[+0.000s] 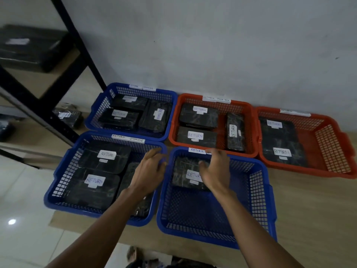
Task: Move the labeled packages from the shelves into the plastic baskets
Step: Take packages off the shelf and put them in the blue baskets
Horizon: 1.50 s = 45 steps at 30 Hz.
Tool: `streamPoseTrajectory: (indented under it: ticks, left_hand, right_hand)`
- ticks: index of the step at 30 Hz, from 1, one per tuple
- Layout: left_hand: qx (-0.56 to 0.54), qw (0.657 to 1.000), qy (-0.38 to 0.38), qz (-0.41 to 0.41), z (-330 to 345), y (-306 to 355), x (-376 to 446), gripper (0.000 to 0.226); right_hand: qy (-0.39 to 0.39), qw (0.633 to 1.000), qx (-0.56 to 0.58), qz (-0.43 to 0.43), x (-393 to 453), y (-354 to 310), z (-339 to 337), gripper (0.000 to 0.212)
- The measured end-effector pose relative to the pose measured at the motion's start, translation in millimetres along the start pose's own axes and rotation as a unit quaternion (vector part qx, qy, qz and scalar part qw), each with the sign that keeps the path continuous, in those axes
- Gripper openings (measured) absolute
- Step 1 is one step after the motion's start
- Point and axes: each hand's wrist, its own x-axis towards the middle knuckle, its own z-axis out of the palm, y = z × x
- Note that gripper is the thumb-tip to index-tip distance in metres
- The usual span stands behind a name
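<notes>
Clearly both hands are empty: the left hand (pixel 149 171) hovers with fingers spread over the rim between two blue baskets, and the right hand (pixel 214 169) hangs open just above the black wrapped package (pixel 183 173) lying flat at the far end of the near blue basket (pixel 249 215). Under that grip the package looks like a flat, fairly stiff slab in glossy film, probably light and a little slippery. Pinching its two long edges would seem safest, away from the white RETURN label (pixel 192 175). More packages wait on the shelf (pixel 34 60) far to the left.
</notes>
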Motion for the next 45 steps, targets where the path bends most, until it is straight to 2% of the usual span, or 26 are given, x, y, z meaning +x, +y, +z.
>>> streamPoseTrajectory:
  ticks: [4,13,21,29,38,45]
  left_hand:
    - [-0.028,0.997,0.073,0.009,-35,-21,-18,0.025]
    - [-0.042,0.974,0.213,-0.070,-142,-128,-100,0.021]
    - [-0.077,0.950,0.254,-0.165,-244,-241,-191,0.020]
    - [-0.093,0.949,0.229,-0.195,-303,-328,-224,0.024]
    - [-0.078,0.965,0.168,-0.186,-360,-410,-174,0.024]
    - [-0.077,0.967,0.114,-0.214,-404,-483,-134,0.021]
  right_hand:
    - [-0.042,0.995,0.030,-0.090,-4,-48,17,0.028]
    - [-0.134,0.964,0.068,-0.219,-63,-185,107,0.009]
    - [-0.213,0.937,0.108,-0.256,-139,-308,206,0.008]
    - [-0.250,0.930,0.104,-0.249,-175,-389,282,0.015]
    - [-0.281,0.935,0.081,-0.199,-132,-460,360,0.016]
    - [-0.308,0.937,0.080,-0.144,-95,-520,433,0.017]
